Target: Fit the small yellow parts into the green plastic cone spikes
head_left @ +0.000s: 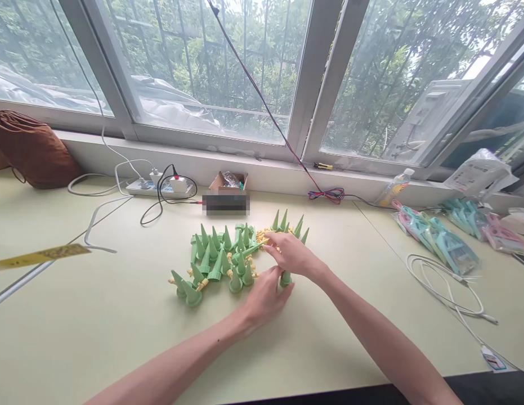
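"Where are the cones [216,270]?"
"Mid-counter [118,315], mostly points up, probably because their wide bases stand steadily. One green cone [286,279] is at the left hand [265,296], whose fingers are curled; whether they grip it, one cannot tell."
"And the right hand [290,254]?"
"Just beyond, fingertips bent toward the yellow bits [262,233], its grip unclear too. Those bits lie among the cones, presumably for easy reach. A box [218,182] sits farther off, by the window."
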`<action>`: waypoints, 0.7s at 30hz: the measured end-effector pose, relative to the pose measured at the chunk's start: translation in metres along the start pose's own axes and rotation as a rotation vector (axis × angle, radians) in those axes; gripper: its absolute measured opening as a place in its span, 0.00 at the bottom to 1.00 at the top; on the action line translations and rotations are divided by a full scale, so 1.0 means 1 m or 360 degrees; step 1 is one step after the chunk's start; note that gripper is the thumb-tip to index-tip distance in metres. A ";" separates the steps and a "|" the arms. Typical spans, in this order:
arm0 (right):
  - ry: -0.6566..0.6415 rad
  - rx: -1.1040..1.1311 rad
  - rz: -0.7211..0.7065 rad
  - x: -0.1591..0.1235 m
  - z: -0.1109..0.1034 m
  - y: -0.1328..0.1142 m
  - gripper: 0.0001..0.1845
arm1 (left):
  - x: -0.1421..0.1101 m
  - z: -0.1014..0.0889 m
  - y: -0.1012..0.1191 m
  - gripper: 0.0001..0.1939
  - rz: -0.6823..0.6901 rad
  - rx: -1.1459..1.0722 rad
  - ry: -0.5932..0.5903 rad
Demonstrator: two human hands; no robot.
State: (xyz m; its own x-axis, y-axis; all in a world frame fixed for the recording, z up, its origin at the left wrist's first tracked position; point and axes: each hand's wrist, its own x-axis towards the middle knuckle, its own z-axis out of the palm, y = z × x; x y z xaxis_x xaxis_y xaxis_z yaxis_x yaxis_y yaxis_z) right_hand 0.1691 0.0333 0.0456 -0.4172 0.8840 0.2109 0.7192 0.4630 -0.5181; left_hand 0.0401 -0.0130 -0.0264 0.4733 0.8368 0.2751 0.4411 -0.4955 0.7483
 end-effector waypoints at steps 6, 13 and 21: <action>-0.0077 0.0291 -0.0104 0.012 0.001 -0.010 0.16 | -0.001 0.001 -0.003 0.05 -0.0190 -0.0054 0.0017; -0.0032 0.0575 -0.0134 0.014 0.002 -0.014 0.16 | 0.000 0.001 -0.003 0.06 -0.0254 -0.0062 -0.0005; -0.0136 0.0747 -0.0225 0.024 -0.003 -0.024 0.15 | 0.000 -0.001 0.001 0.12 -0.0404 -0.0098 0.0030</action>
State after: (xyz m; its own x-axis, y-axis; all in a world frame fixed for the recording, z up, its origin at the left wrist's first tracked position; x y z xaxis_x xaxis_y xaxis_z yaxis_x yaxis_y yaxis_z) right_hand 0.1430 0.0439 0.0659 -0.5505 0.7973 0.2475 0.3328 0.4815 -0.8108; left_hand 0.0398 -0.0134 -0.0252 0.3389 0.9370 0.0847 0.4964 -0.2546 0.8299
